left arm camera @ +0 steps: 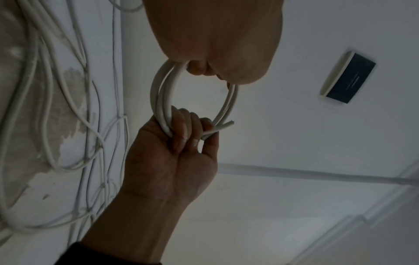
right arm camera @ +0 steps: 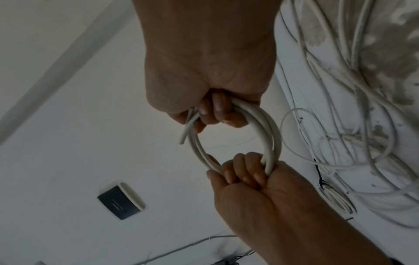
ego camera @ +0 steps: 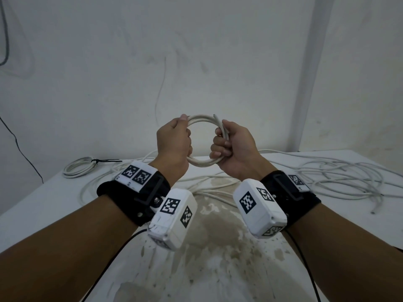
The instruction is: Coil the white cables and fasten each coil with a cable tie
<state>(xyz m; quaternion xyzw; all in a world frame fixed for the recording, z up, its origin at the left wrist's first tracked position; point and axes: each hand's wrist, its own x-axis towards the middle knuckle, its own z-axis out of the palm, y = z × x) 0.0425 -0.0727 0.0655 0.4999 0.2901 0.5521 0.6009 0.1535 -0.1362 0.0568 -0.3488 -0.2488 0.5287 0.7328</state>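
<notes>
Both hands hold one coil of white cable [ego camera: 201, 117] upright in the air above the table. My left hand [ego camera: 177, 136] grips the coil's left side, its fingers curled round the strands. On the coil's right side my right hand [ego camera: 224, 144] grips the strands together with the two cut cable ends [ego camera: 224, 131], which stick out past its fingers. In the left wrist view the coil [left arm camera: 158, 93] runs from the left hand [left arm camera: 215, 44] to the right hand [left arm camera: 176, 152]. In the right wrist view the same coil [right arm camera: 273, 136] spans both fists.
A finished white coil [ego camera: 77, 167] bound with a black cable tie [ego camera: 104, 160] lies at the table's back left. Several loose white cables [ego camera: 340, 177] sprawl over the back and right of the stained white table [ego camera: 218, 258]. A wall stands close behind.
</notes>
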